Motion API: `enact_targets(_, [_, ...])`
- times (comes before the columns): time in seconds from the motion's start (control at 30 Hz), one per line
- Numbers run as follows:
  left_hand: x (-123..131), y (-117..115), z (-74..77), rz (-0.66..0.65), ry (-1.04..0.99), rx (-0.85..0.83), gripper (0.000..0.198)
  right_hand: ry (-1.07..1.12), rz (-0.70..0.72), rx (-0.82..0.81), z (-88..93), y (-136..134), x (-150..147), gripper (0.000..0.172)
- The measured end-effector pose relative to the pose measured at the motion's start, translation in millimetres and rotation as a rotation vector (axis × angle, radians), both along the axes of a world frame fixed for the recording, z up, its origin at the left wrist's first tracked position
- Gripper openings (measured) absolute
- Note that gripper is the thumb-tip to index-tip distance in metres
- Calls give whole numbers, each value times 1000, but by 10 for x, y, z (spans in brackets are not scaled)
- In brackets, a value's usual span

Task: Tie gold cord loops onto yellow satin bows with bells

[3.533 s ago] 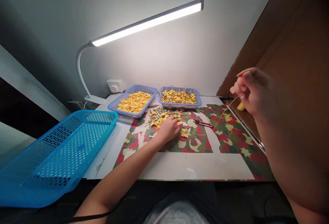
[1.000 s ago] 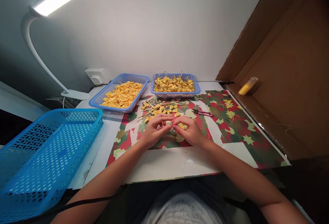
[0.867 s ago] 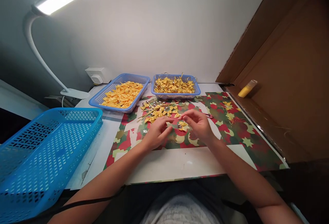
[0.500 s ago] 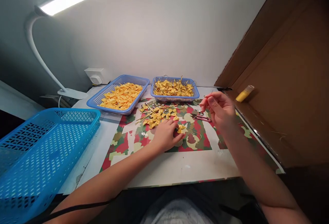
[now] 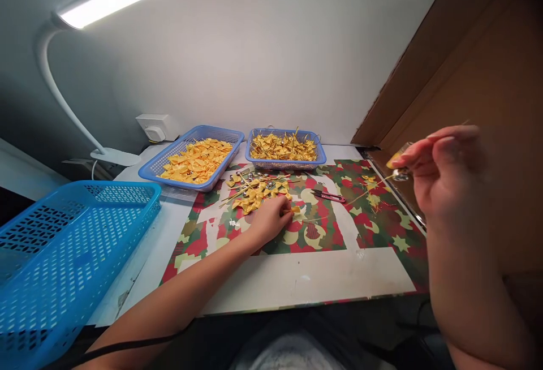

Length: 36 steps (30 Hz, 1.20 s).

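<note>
The left hand [image 5: 271, 220] is stretched out low over the patterned mat [image 5: 382, 228], its fingertips closed on a yellow bow [image 5: 296, 210]. The right hand [image 5: 443, 175] is held raised (wrist bent back), with its fingers pinched on a gold thread [image 5: 369, 190] leading to the bow.

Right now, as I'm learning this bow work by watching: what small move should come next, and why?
Probably draw the right hand a little up and away: the gold thread runs from its pinched fingers down to the yellow bow that the left hand pins on the mat, and seems to sag.
</note>
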<state>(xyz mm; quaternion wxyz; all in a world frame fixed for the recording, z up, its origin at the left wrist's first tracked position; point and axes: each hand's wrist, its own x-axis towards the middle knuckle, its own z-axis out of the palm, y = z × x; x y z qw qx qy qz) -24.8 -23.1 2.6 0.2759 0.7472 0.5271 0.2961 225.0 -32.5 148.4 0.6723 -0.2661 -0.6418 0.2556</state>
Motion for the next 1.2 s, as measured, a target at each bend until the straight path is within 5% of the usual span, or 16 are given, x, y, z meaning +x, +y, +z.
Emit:
enact_targets(0.37, [-93,72,-62,74,-548,-147,33,-141,37,-234,-351,-64,-78,11])
enact_targets(0.87, [-119,288,138,120,-676,-110,22,-105,104,-305,-437,14,-234,10])
enact_targets(1.07, [58,298,227,68,-792,-218,26,-329,184,-517,-437,-129,-561,13])
enact_targets(1.2, [138,275,245,67,-847,-365,30,-562,32,-533,-640,-21,-668,26])
